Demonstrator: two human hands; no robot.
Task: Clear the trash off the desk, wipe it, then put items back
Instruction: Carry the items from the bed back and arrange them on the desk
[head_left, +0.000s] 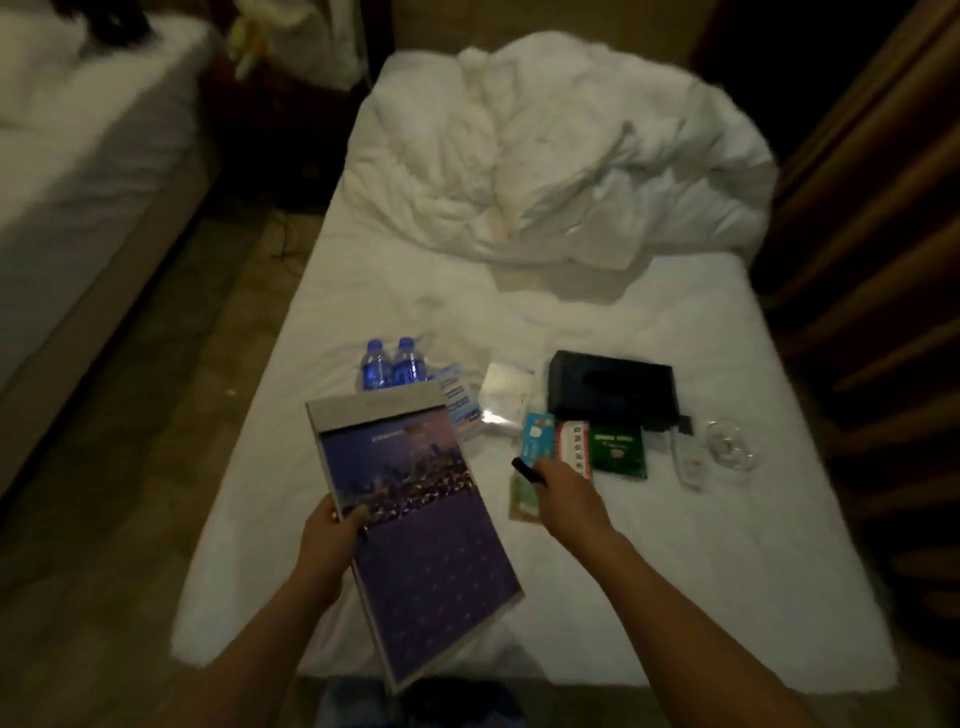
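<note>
Large purple magazine (415, 525) nearest, tilted over the bed (675, 519), left hand (332, 525) gripping its left edge; looks light, floppy, wants support along the spine. Right hand (556, 486) pinches a small dark object (522, 464) above the cards (540, 441); probably rigid, slim

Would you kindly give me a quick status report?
Left hand grips purple book. Right hand holds small black object over bed. Bottles, cards, black box nearby.
</note>
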